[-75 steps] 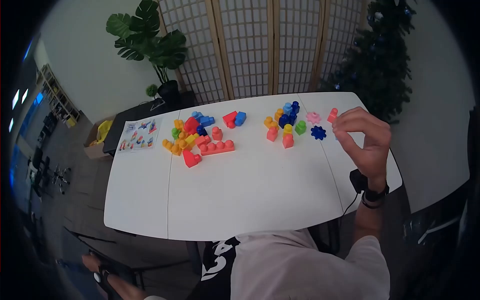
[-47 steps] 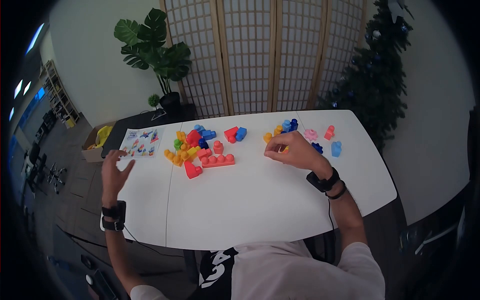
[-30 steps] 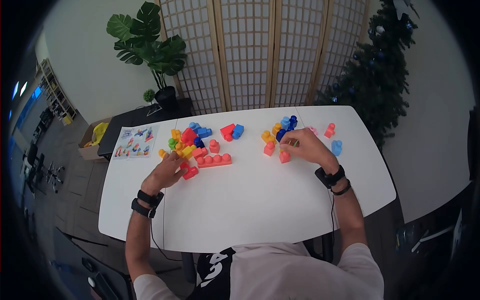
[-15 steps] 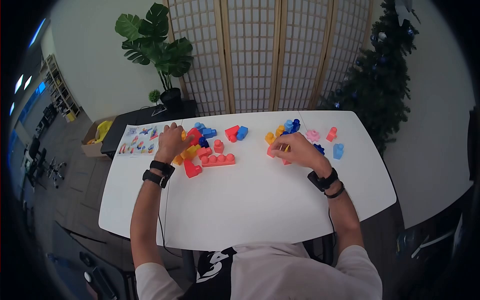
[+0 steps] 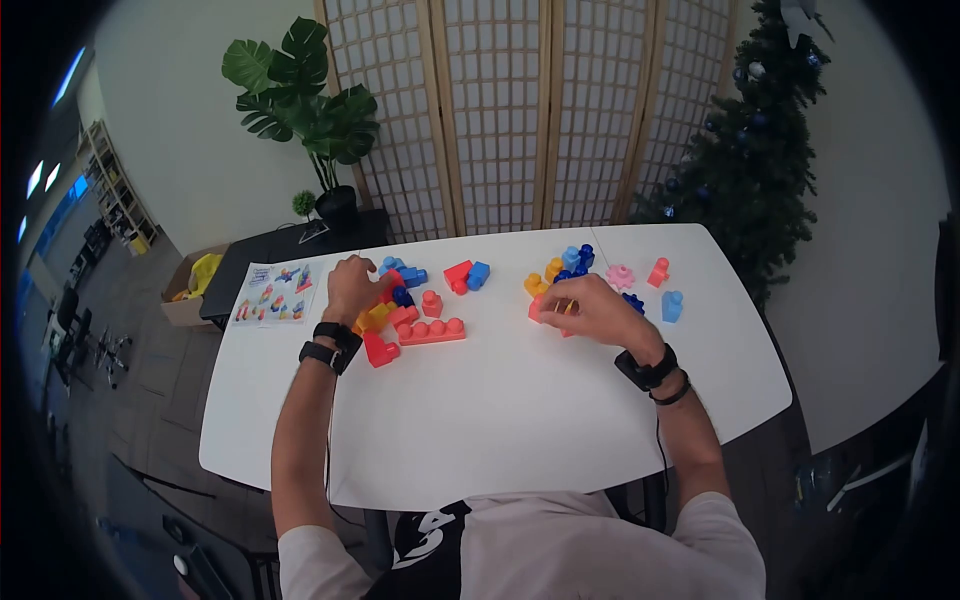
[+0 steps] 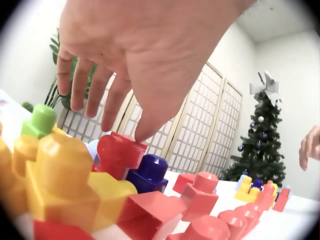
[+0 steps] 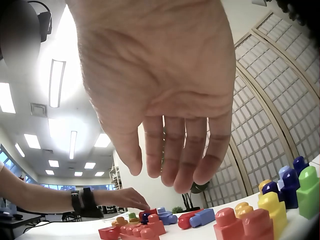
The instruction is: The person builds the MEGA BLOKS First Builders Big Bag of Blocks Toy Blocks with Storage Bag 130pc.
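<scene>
A: so what's the left hand (image 6: 135, 55) on?

B: fingers hang loose and spread, thumb tip right by the glossy red round-studded plastic block (image 6: 118, 156) in the mixed pile (image 6: 65, 200). can't tell if they touch

A: and the right hand (image 7: 162, 95)?

B: 4 fingers relaxed, narrow gaps between, near the coral round-studded plastic block (image 7: 226, 225) and yellow round-studded plastic block (image 7: 275, 212)
</scene>
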A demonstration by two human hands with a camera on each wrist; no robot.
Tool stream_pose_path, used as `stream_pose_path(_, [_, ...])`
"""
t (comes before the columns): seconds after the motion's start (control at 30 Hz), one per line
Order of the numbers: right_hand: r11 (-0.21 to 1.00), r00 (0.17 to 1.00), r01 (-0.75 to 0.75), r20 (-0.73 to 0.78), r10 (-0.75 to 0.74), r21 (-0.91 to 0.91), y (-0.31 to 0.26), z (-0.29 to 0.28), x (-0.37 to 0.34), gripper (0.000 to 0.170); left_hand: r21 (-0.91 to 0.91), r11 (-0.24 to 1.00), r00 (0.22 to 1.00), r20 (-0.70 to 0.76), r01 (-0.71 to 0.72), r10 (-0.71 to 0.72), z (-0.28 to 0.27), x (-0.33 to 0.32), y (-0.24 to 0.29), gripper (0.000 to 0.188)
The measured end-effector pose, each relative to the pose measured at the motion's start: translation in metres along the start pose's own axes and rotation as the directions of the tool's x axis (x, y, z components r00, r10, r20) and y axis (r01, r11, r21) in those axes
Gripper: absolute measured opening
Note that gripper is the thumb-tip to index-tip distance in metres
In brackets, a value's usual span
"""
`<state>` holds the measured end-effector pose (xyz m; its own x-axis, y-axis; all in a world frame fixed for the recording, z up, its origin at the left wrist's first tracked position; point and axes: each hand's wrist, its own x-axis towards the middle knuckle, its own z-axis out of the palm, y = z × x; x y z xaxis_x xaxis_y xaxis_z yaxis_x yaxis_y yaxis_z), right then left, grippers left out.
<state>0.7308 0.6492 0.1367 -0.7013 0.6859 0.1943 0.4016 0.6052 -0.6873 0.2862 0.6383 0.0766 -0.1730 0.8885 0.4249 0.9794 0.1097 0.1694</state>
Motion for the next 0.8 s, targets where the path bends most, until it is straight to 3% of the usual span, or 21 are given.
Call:
stream_pose_path(0.03, [0.999,0.999,0.042,0.016,-0.042,-0.017,-0.002,0.002,-0.001,0.019,-0.009,0.999,0.991,0.126,0.052,-0.051,-0.002,0.003,0.001,0.041])
stream_pose_path(0.17, [0.988,0.990,0.140,0.030,-0.138,-0.066,0.003,0.001,-0.001,0.019,-0.180,0.977,0.986,0.140,0.115,-0.090,-0.004,0.001,0.002,0.041])
stream_pose_path(0.23, [0.991,0.993,0.120,0.030,-0.118,-0.066,0.005,0.001,0.000,0.019,-0.093,0.994,0.997,0.028,-0.064,0.067,-0.001,-0.005,0.000,0.039])
stream_pose_path(0.27, [0.993,0.995,0.101,0.032,-0.099,-0.065,0.004,0.000,0.001,0.019,-0.094,0.994,0.998,0.020,-0.058,0.060,0.000,-0.004,-0.001,0.039])
stream_pose_path(0.33, [0.992,0.993,0.111,0.035,-0.108,-0.068,-0.001,0.001,0.001,0.019,-0.192,0.981,0.985,0.172,0.023,0.010,0.000,0.002,-0.004,0.044])
stream_pose_path(0.43, [0.988,0.991,0.135,0.037,-0.132,-0.081,-0.004,0.004,0.000,0.020,-0.279,0.958,0.979,0.203,0.067,-0.009,0.005,0.004,-0.007,0.042])
stream_pose_path(0.6, [0.984,0.986,0.166,0.028,-0.164,-0.070,-0.004,0.006,0.002,0.019,-0.364,0.931,0.995,0.080,-0.029,0.063,0.005,-0.003,-0.005,0.036])
stream_pose_path(0.77, [0.978,0.979,0.190,-0.055,-0.195,-0.080,-0.014,0.009,0.007,0.022,-0.556,0.822,0.992,-0.078,-0.126,0.100,-0.041,-0.007,0.045,0.032])
stream_pose_path(0.8, [0.979,0.980,0.190,-0.052,-0.194,-0.077,-0.018,0.013,0.008,0.022,-0.599,0.775,0.975,-0.050,-0.201,0.215,-0.056,-0.011,0.063,0.035])
